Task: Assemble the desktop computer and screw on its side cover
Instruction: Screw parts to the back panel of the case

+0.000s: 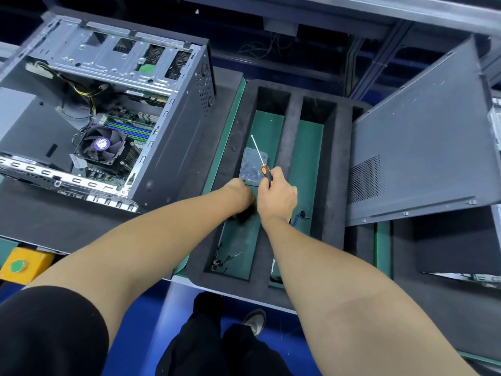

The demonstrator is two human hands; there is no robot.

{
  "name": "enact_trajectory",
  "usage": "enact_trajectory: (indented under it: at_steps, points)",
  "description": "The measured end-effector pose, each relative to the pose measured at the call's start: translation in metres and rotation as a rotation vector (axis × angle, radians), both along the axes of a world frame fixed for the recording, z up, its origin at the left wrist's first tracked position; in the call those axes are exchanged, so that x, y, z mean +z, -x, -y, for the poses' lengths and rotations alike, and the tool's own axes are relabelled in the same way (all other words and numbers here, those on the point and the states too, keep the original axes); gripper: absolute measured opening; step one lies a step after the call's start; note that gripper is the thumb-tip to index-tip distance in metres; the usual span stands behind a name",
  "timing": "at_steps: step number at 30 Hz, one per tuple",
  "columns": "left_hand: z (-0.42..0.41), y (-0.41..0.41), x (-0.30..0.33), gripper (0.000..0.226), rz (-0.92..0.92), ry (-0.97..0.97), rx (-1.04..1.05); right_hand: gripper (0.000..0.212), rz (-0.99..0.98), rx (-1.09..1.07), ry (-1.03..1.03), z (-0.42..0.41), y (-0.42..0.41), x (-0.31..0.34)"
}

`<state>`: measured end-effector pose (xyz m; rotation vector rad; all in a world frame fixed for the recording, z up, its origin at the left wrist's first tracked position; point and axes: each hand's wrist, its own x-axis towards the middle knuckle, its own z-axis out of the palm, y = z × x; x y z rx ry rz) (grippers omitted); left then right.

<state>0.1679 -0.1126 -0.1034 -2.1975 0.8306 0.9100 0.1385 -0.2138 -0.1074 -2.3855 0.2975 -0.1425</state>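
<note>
The open computer case lies on its side at the left, its fan, motherboard and drive cage showing. Its dark side cover leans tilted at the right. Between them sits a black foam tray with green-floored slots. My right hand grips an orange-and-black screwdriver, its shaft pointing away over a clear screw box in the left slot. My left hand reaches into the same slot just below the box, blurred, over something dark; what its fingers do is hidden.
Loose cables lie at the near end of the left slot and a small wire in the right slot. A yellow box with a green button sits at the lower left edge. Another metal part lies lower right.
</note>
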Motion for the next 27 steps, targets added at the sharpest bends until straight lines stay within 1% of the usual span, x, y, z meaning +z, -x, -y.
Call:
enact_trajectory:
  at_steps: [2,4,5,8,10,11,13,15,19,20,21,24,27]
  points:
    - [0.002,0.000,0.010,0.022,-0.039,-0.010,0.058,0.017,0.014,-0.001,0.001,0.001,-0.001,-0.001]
    - [0.000,0.002,0.021,0.012,-0.047,0.019,0.075,0.017,0.009,0.004,0.004,0.001,-0.002,-0.003]
    - [-0.002,0.005,0.026,0.010,-0.033,0.054,0.063,0.017,0.006,0.006,0.008,0.001,-0.002,-0.004]
    - [-0.008,0.017,0.033,0.019,0.033,0.179,0.026,0.016,-0.001,0.008,0.001,0.002,-0.001,-0.006]
    - [-0.010,0.026,0.040,0.016,0.078,0.271,0.074,0.018,-0.021,0.002,-0.033,0.003,-0.001,-0.005]
    - [-0.011,0.030,0.044,0.016,0.102,0.345,0.171,0.020,-0.040,0.001,-0.051,0.004,-0.002,-0.004]
    - [-0.019,0.039,0.052,0.027,0.119,0.577,0.518,0.023,-0.083,0.012,-0.072,0.006,-0.001,0.000]
    - [-0.030,0.049,0.059,0.033,0.069,0.849,0.840,0.027,-0.129,0.037,-0.083,0.009,0.004,0.009]
    - [-0.052,0.074,0.089,0.035,-0.180,1.427,1.352,0.020,-0.176,0.076,-0.268,0.005,0.026,0.034]
    - [-0.057,0.079,0.098,0.035,-0.243,1.531,1.453,0.020,-0.155,0.075,-0.321,0.002,0.033,0.042]
    - [-0.062,0.083,0.106,0.036,-0.292,1.604,1.503,0.019,-0.124,0.079,-0.364,-0.001,0.040,0.051]
    - [-0.076,0.100,0.128,0.034,-0.388,1.743,1.453,0.015,-0.040,0.094,-0.404,-0.015,0.060,0.078]
    - [-0.093,0.113,0.148,0.028,-0.403,1.790,1.327,0.014,0.051,0.080,-0.399,-0.031,0.077,0.103]
